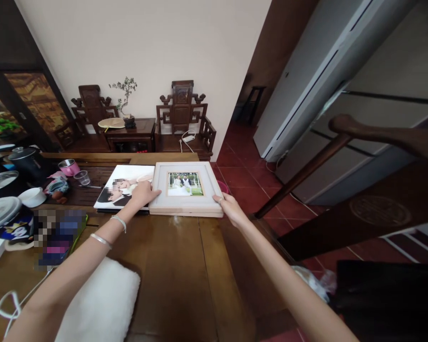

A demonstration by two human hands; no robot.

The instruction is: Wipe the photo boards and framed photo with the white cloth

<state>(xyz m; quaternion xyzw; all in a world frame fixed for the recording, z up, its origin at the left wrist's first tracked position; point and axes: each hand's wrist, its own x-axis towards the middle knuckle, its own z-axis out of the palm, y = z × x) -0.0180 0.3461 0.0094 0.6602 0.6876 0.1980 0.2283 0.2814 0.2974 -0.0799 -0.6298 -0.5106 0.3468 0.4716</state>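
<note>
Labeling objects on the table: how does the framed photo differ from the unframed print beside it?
The framed photo has a wide pale border around a small picture; the unframed print carries its image edge to edge. The framed photo is thicker and raised; the print lies flatter. The left hand and the right hand hold the framed photo at its near corners, while the left hand also rests over the print's edge. Both lie flat, side by side, on the wooden table.

Bare wood table (185, 266) near side lies open; white cushion (103, 304) and pots (7, 190) crowd left.
</note>
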